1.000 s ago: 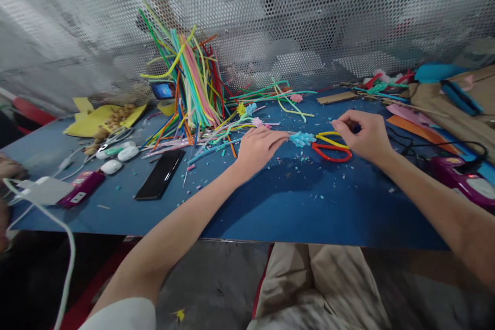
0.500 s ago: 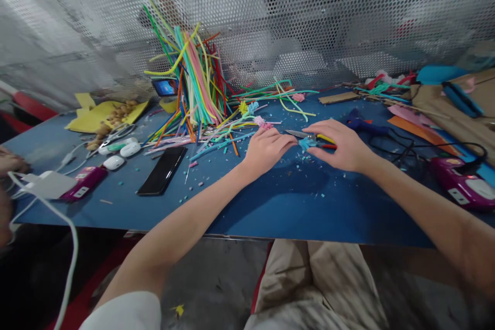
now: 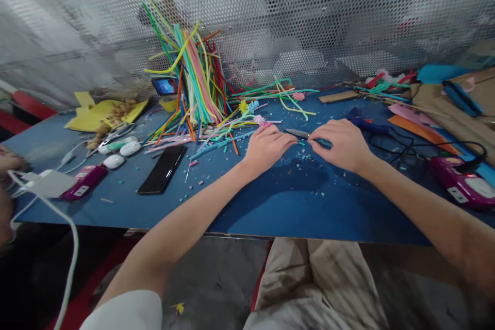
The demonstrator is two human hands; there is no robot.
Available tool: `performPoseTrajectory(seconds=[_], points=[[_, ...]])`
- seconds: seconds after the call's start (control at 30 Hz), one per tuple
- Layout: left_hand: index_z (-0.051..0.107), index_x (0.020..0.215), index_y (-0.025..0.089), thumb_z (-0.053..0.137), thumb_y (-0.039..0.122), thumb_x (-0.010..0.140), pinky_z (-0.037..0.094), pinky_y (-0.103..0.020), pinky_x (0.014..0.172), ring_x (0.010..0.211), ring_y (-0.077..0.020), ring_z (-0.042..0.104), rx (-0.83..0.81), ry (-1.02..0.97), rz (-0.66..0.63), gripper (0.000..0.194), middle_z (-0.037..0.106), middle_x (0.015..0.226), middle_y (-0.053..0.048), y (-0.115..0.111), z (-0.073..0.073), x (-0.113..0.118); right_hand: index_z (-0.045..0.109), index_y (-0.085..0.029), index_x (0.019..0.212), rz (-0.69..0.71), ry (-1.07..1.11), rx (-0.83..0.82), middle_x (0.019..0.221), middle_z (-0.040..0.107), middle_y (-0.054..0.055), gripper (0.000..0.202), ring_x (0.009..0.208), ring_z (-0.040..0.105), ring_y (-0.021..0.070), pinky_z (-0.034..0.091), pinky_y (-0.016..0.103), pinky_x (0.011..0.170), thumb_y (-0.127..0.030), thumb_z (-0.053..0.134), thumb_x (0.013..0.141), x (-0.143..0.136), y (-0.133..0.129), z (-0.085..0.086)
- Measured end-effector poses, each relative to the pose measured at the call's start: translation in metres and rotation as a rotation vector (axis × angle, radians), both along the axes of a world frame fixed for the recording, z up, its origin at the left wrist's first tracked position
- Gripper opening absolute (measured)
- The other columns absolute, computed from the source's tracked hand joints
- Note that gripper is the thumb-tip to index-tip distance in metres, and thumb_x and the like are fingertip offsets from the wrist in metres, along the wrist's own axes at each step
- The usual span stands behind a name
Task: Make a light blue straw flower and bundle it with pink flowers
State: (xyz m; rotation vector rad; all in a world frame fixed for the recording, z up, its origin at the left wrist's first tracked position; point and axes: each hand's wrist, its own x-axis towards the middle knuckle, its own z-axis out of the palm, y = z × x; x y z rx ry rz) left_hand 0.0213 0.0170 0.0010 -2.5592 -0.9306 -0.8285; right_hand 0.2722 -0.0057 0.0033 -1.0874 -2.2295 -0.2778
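Observation:
My left hand [image 3: 266, 150] is closed in a pinch over the blue table [image 3: 247, 206]. Whatever its fingertips hold is too small to make out. My right hand [image 3: 338, 145] faces it with thumb and forefinger together. A bit of blue shows inside the curl of its fingers, unclear in shape. The metal jaws of a cutting tool [image 3: 297, 133] lie just behind the gap between both hands, and the right hand hides its handles. Pink fuzzy pieces [image 3: 260, 120] are beside the left knuckles. Small blue scraps [image 3: 302, 143] lie between the hands.
Colourful pipe cleaners [image 3: 197, 77] stand at the back. A black phone [image 3: 162, 170] lies left of my hands. Purple power strips [image 3: 85, 181] and cables lie at the left and right. A blue glue gun [image 3: 367, 125] sits beyond my right hand. Another person's hand is at the left edge.
The blue fuzzy piece between my hands is no longer in plain view. My right hand has closed its fingers and now covers the yellow and red tool handles. My left hand has hardly moved.

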Motion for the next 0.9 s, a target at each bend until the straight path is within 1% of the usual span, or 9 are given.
performPoseTrajectory(seconds=[0.2,0.33,0.43,0.57,0.67,0.73,0.8,0.87,0.9], points=[[0.079,0.095,0.031,0.059,0.045,0.099,0.046,-0.031,0.075,0.078,-0.0168,0.069,-0.003,-0.073,0.092,0.026,0.078,0.082,0.000,0.016,0.001,-0.014,0.071,-0.027,0.084,-0.049,-0.028,0.045,0.097,0.079,0.000,0.012,0.091,0.065,0.0243,0.040,0.044,0.088,-0.033,0.063,0.090,0.029,0.016,0.004],[0.080,0.095,0.031,0.063,0.048,0.096,0.046,-0.030,0.072,0.076,-0.0170,0.069,-0.056,-0.143,0.159,0.025,0.078,0.083,-0.001,0.023,0.002,-0.019,0.072,-0.027,0.083,-0.096,-0.022,0.070,0.098,0.078,0.001,0.013,0.090,0.064,0.0246,0.039,0.043,0.084,-0.036,0.065,0.089,0.045,0.022,0.004],[0.080,0.096,0.032,0.064,0.048,0.095,0.045,-0.029,0.069,0.076,-0.0162,0.070,-0.110,-0.186,0.178,0.022,0.079,0.087,0.001,0.026,0.003,-0.023,0.072,-0.028,0.083,-0.118,-0.037,0.048,0.099,0.077,0.000,0.013,0.092,0.063,0.0258,0.039,0.044,0.083,-0.037,0.066,0.089,0.050,0.025,0.004],[0.079,0.095,0.032,0.066,0.047,0.094,0.043,-0.028,0.065,0.074,-0.0169,0.071,-0.143,-0.208,0.230,0.020,0.078,0.083,0.001,0.030,0.005,-0.027,0.071,-0.028,0.083,-0.109,-0.049,0.004,0.101,0.077,0.000,0.013,0.092,0.062,0.0264,0.039,0.045,0.081,-0.038,0.066,0.089,0.052,0.028,0.004],[0.078,0.097,0.031,0.066,0.045,0.095,0.045,-0.028,0.066,0.075,-0.0179,0.072,-0.163,-0.241,0.255,0.019,0.078,0.082,0.001,0.033,0.006,-0.031,0.072,-0.029,0.087,-0.117,-0.001,0.038,0.106,0.076,0.002,0.011,0.096,0.063,0.0286,0.041,0.049,0.085,-0.038,0.065,0.090,0.052,0.025,0.006],[0.076,0.097,0.029,0.065,0.042,0.095,0.047,-0.028,0.068,0.077,-0.0180,0.073,-0.206,-0.283,0.253,0.017,0.078,0.082,0.001,0.034,0.007,-0.033,0.073,-0.031,0.097,-0.120,0.090,0.112,0.114,0.073,0.004,0.011,0.103,0.062,0.0315,0.041,0.052,0.091,-0.036,0.066,0.089,0.051,0.019,0.010],[0.074,0.097,0.027,0.064,0.040,0.097,0.050,-0.028,0.072,0.079,-0.0174,0.074,-0.288,-0.346,0.211,0.016,0.079,0.083,0.001,0.035,0.008,-0.034,0.073,-0.032,0.103,-0.081,0.215,0.168,0.116,0.072,0.005,0.016,0.106,0.063,0.0322,0.042,0.054,0.095,-0.032,0.067,0.088,0.047,0.010,0.014],[0.071,0.097,0.024,0.062,0.039,0.098,0.053,-0.028,0.075,0.079,-0.0162,0.075,-0.402,-0.442,0.138,0.017,0.079,0.087,0.000,0.034,0.007,-0.032,0.073,-0.031,0.098,0.007,0.315,0.160,0.106,0.074,0.006,0.012,0.100,0.066,0.0296,0.046,0.052,0.095,-0.028,0.067,0.088,0.042,0.003,0.016],[0.069,0.098,0.023,0.061,0.039,0.098,0.055,-0.028,0.075,0.078,-0.0157,0.075,-0.465,-0.495,0.095,0.018,0.079,0.088,-0.001,0.033,0.007,-0.029,0.073,-0.029,0.095,0.058,0.331,0.122,0.100,0.074,0.006,0.010,0.095,0.067,0.0280,0.048,0.050,0.092,-0.027,0.067,0.088,0.039,0.001,0.017]])
